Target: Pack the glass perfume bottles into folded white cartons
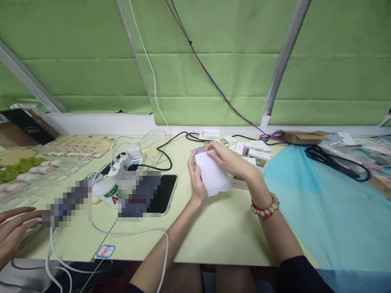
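I hold a small white box (213, 176) above the pale green table (220, 232), slightly right of centre. My left hand (196, 179) grips its left side, thumb on the near face. My right hand (227, 159) closes over its top edge from the right; a bead bracelet with a red cord (265, 207) sits on that wrist. Just behind the box lie several small white product boxes (253, 152).
A phone (163, 193) lies face up left of my hands, among white chargers and cables (131, 156) and a white bottle (106, 189). Another person's hand (14, 232) rests at the far left. Blue cloth (330, 203) covers the right side, with a black cable (336, 165) and a cardboard box (305, 137).
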Demonstrator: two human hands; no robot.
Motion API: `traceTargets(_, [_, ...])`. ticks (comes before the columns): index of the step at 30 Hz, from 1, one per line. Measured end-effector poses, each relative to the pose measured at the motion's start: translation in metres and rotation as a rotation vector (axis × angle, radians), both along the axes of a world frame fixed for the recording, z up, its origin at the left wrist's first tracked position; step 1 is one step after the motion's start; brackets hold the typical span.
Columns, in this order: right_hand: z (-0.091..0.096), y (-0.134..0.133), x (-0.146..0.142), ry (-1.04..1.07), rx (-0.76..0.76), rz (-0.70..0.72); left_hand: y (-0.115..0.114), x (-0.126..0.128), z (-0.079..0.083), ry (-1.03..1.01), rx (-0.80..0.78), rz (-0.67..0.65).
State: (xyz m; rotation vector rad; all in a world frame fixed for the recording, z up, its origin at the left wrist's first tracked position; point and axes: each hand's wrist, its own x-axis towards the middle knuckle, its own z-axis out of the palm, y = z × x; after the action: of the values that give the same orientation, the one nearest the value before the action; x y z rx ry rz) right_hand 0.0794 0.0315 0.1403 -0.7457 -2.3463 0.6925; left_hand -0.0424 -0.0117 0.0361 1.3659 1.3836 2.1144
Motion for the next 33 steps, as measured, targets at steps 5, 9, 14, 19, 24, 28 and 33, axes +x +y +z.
traceTargets(5, [0.003, -0.005, -0.002, -0.002, -0.012, 0.031, 0.000, 0.000, 0.003, -0.023, -0.100, 0.001])
traceTargets(9, [0.003, -0.005, -0.001, -0.016, -0.017, 0.049, 0.002, 0.001, 0.001, -0.008, -0.115, 0.007])
traceTargets(14, [0.002, -0.006, -0.002, -0.058, -0.035, 0.034, 0.005, -0.001, -0.007, -0.053, -0.128, 0.034])
traceTargets(19, [-0.002, -0.003, -0.003, -0.070, -0.010, 0.077, 0.004, -0.001, -0.009, -0.061, -0.111, 0.059])
traceTargets(24, [-0.004, 0.001, -0.003, -0.063, -0.042, 0.085, 0.005, 0.002, -0.007, -0.080, -0.073, 0.076])
traceTargets(28, [-0.005, 0.004, -0.004, -0.049, -0.056, 0.115, 0.004, 0.004, -0.004, -0.173, -0.066, 0.003])
traceTargets(33, [-0.003, 0.001, -0.005, -0.026, -0.088, 0.147, 0.002, 0.005, 0.009, -0.348, -0.120, -0.151])
